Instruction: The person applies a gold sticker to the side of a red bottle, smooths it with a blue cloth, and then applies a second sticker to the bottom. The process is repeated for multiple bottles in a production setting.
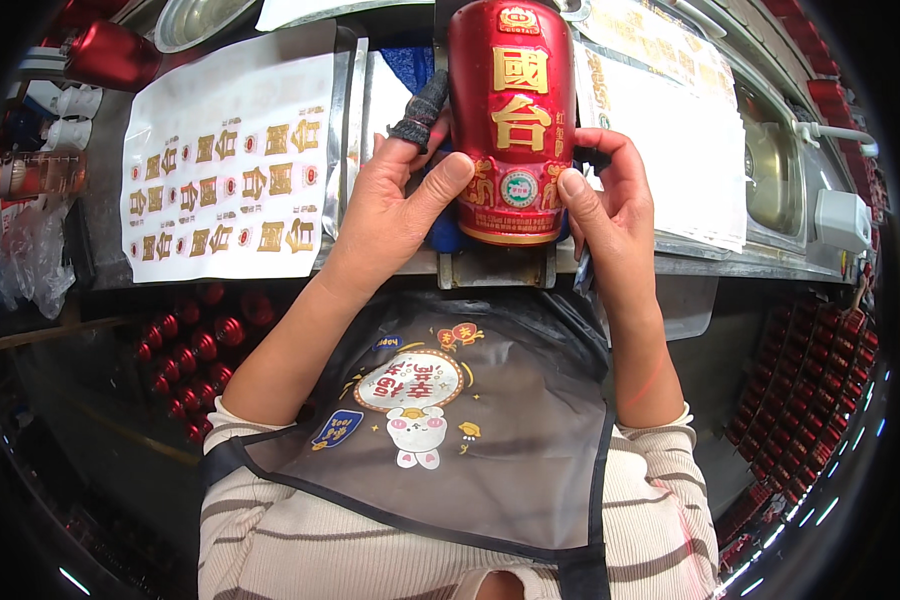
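A glossy red bottle (515, 110) with raised gold characters and a round green-and-white emblem stands in front of me at the bench edge, over a metal support (497, 268). My left hand (398, 200) is closed on its left side, thumb against the lower wall. Dark covers wrap that hand's index finger. From the right, my right hand (615, 205) grips the bottle, thumb beside the emblem. A thin tool (583, 272) shows under the right palm; its kind I cannot make out. Blue cloth (410, 68) lies partly hidden behind the bottle.
A white sheet of gold decals (230, 150) lies left, and stacked sheets (670, 150) lie right beside a metal basin (773, 165). At far left are a red bottle (115, 55), a metal bowl (195, 22) and a plastic bag (35, 255). Red items fill racks below (805, 400).
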The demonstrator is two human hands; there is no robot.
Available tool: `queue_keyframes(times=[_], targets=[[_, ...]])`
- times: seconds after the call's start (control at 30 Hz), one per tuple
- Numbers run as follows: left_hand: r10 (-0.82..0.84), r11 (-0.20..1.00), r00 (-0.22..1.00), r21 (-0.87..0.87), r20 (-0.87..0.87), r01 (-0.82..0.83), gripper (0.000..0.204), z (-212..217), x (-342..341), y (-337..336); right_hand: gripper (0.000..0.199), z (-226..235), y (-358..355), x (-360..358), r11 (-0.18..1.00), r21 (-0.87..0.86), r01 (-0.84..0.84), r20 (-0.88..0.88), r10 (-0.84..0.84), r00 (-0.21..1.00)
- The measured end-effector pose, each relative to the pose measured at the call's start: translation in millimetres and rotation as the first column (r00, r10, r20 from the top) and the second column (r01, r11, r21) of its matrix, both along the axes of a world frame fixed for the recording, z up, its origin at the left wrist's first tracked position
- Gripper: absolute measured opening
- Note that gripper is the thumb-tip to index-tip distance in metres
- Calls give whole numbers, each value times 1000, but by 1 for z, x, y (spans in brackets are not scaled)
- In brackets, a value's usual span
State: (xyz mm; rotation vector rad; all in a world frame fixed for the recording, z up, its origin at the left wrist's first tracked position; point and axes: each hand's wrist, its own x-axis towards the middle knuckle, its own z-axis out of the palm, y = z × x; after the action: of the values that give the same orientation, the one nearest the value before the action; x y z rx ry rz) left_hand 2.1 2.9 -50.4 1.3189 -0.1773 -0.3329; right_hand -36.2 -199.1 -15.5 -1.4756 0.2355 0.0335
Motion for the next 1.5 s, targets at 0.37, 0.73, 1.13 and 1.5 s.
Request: queue_keyframes(times=[0.37, 0.73, 1.13, 1.5], targets=[[28, 999, 1000, 21, 12, -29, 68, 3, -2, 0, 40, -2, 1, 0, 998, -53, -14, 35, 16, 999], [-45, 961, 991, 276, 126, 9, 79, 1, -10, 11, 50, 3, -7, -3, 994, -7, -108, 17, 108, 994], [-2, 981, 994, 195, 113, -20, 73, -8, -6, 5, 66, 0, -1, -8, 986, -150, -76, 18, 80, 997], [14, 985, 997, 168, 72, -26, 66, -10, -5, 1, 69, 0, 0, -7, 991, -121, -62, -1, 62, 998]])
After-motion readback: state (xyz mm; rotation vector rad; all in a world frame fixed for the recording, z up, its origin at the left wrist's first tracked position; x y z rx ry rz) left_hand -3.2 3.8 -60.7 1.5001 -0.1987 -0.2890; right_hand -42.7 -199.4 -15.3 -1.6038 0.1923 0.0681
